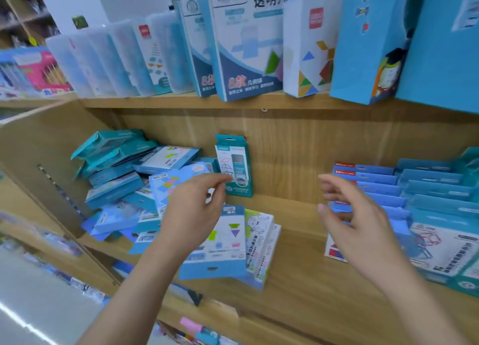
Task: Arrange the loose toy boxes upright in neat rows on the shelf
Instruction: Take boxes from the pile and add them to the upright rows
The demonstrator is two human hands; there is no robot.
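Note:
A teal toy box (237, 163) stands upright against the back wall of the wooden shelf (293, 230). My left hand (197, 209) pinches its lower left edge between thumb and forefinger. To the left lies a jumbled pile of loose blue and teal boxes (121, 178). Below my left hand, a blue box with triangles (223, 243) and a white cartoon box (259, 238) lie flat near the front. My right hand (355, 215) hovers with fingers spread and nothing in it, just left of neat rows of blue boxes (414, 189).
The upper shelf (181, 102) carries tall upright boxes and clear plastic cases that overhang above the hands. A wooden side panel (46, 158) closes the left end. Bare board lies between the two hands. More goods sit on the shelf below.

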